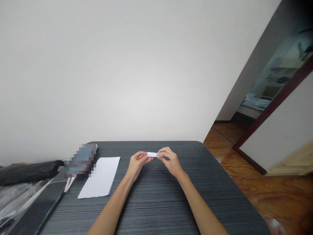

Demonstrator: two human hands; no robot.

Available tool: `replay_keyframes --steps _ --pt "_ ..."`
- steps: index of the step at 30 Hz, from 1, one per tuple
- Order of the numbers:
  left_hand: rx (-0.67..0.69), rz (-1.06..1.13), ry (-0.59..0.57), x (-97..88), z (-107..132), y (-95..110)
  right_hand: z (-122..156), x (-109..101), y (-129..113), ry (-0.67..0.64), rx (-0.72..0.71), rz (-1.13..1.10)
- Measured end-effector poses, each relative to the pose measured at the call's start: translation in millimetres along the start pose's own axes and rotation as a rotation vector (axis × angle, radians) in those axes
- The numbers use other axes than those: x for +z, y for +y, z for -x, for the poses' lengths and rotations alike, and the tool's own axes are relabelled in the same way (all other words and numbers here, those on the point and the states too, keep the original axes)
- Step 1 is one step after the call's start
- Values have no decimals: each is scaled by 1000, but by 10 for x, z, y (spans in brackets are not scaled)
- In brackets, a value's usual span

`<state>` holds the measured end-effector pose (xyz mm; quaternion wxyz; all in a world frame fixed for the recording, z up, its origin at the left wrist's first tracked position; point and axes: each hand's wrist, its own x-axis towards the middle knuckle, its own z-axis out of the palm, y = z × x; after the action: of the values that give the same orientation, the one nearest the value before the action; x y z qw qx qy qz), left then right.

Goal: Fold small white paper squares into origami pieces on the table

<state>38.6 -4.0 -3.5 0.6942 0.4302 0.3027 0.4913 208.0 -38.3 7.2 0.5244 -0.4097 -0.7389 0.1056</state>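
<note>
Head view: folded paper strip (153,154) hung above table (156,202) near far edge, my left hand (137,163) and right hand (170,160) pinching opposite ends. Judged light, limp, crease-prone; best held at ends. Paper sheet (100,178) lay toward left edge.

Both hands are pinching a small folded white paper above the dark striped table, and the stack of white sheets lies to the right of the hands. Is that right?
Not quite. In the head view the stack of white sheets lies to the left of the hands, not the right. The rest holds: the left hand and right hand pinch the small folded white paper above the dark striped table.
</note>
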Motion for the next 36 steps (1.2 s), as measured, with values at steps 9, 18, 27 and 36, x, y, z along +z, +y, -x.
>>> replay_keyframes --steps 9,18,27,36 --pt "-266 67 15 -77 -38 -52 19 -14 -39 -83 -96 74" --pt "-193 9 147 -75 -37 -39 12 -85 16 20 283 -316" --pt "-150 -52 167 -96 -39 -60 37 -71 102 -41 613 -862" --pt "-4 -231 79 -94 -12 -28 66 -151 114 -139 701 -934"
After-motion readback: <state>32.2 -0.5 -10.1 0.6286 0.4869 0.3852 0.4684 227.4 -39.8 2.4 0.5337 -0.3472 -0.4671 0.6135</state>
